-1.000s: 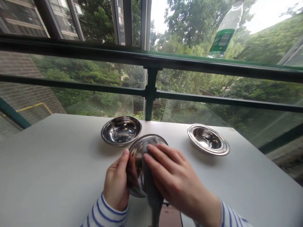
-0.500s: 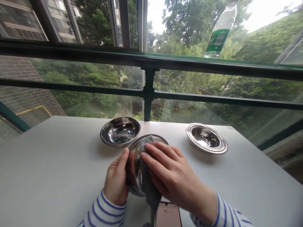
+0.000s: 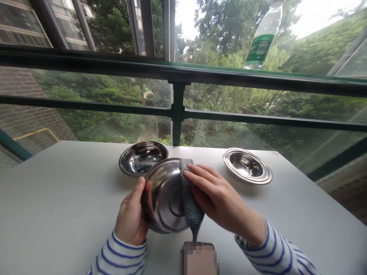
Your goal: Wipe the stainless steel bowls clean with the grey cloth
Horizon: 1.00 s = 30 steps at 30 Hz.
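Note:
A shiny steel bowl (image 3: 163, 194) is held up above the table, its rounded outside turned toward me. My left hand (image 3: 132, 214) grips the bowl by its left edge, thumb along the rim and the other fingers behind it. On the right side of the bowl, my right hand (image 3: 215, 191) presses a grey cloth (image 3: 189, 194) against the metal, with fingers closed over it. The cloth's lower end hangs down in a twisted, patterned tail. Behind the held bowl, a second steel bowl (image 3: 143, 158) sits upright on the table.
Farther right on the white table (image 3: 57, 198) stand steel bowls (image 3: 248, 166) that look nested. A phone-like object (image 3: 200, 258), partly pixelated, lies at the near edge. A dark green railing (image 3: 114, 70) borders the far side, with a green-labelled plastic bottle (image 3: 262, 42) on top.
My right hand and the cloth have slid from the middle of the bowl to its right side. The bowl and my left hand have shifted slightly left, uncovering more of the bowl's outside.

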Each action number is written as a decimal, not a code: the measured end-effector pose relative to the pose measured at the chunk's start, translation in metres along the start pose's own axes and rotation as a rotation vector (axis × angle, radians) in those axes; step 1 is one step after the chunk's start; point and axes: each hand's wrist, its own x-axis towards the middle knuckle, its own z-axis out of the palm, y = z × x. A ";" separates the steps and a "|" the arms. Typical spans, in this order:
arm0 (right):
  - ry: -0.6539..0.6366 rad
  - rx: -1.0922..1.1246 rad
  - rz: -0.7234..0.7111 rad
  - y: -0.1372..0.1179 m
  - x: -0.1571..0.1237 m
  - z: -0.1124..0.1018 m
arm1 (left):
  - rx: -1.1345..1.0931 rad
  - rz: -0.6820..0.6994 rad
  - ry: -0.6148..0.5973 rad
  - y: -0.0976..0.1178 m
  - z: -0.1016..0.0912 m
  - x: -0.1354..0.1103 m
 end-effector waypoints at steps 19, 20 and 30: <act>-0.052 0.100 0.009 0.004 -0.001 -0.007 | 0.003 -0.107 -0.168 -0.004 -0.006 0.009; -0.054 0.106 0.002 0.005 -0.001 -0.007 | -0.002 -0.106 -0.144 -0.003 -0.006 0.010; -0.098 0.142 -0.036 0.005 -0.004 -0.009 | -0.019 -0.132 -0.108 0.001 -0.008 0.015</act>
